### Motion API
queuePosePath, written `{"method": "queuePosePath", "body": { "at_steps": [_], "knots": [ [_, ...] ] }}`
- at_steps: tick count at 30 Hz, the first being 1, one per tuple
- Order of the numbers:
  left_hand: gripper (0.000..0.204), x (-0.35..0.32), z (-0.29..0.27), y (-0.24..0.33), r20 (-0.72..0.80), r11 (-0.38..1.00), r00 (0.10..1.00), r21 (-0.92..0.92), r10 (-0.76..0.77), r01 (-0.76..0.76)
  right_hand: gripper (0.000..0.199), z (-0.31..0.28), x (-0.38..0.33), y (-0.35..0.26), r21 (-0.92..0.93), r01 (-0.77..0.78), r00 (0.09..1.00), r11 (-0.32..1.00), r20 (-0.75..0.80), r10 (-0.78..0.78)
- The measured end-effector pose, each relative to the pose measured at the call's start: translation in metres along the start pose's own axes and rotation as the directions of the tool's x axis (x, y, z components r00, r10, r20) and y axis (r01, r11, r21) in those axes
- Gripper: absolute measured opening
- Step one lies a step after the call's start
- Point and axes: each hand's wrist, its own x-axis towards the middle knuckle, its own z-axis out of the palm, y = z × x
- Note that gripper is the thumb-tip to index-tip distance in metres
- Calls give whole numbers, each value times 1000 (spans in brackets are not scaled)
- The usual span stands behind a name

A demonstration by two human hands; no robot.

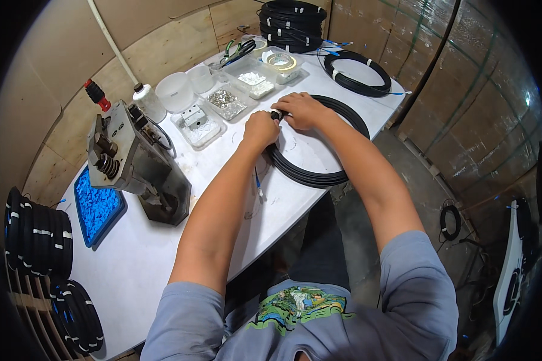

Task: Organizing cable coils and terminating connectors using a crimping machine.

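Note:
A coil of black cable (313, 176) lies flat on the white table, reaching its front edge. At the coil's far left side my left hand (262, 129) is closed round the bundled loops. Close beside it, my right hand (301, 111) has its fingers bent over the same part of the coil. A bit of white, perhaps tape, shows between the two hands; the fingertips partly hide it. From the coil a loose cable end with a blue and clear tip (259, 186) hangs down onto the table near my left forearm.
A metal press (144, 168) stands left, beside a blue tray (87, 237) of small blue pieces. Clear boxes (208, 141) of small parts line the back. Stacked coils (292, 27) and a single coil (358, 90) sit far right; more coils (39, 234) stand at the left edge.

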Motion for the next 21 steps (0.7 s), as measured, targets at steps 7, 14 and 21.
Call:
{"method": "queuePosePath", "body": {
  "at_steps": [7, 14, 21],
  "knots": [
    [32, -3, -3, 6, 45, 997, 997, -47, -57, 59, 43, 7, 12, -5, 82, 59, 998, 995, 31, -62],
    [32, -13, 3, -4, -66, 989, 997, -146, -29, 19, 53, 23, 12, -4, 154, 28, 998, 988, -68, -17],
    [24, -89, -29, -15, 32, 993, 999, -120, 7, -3, 59, 14, 7, -15, 82, 29, 1000, 996, -2, -29]
  ]
}}
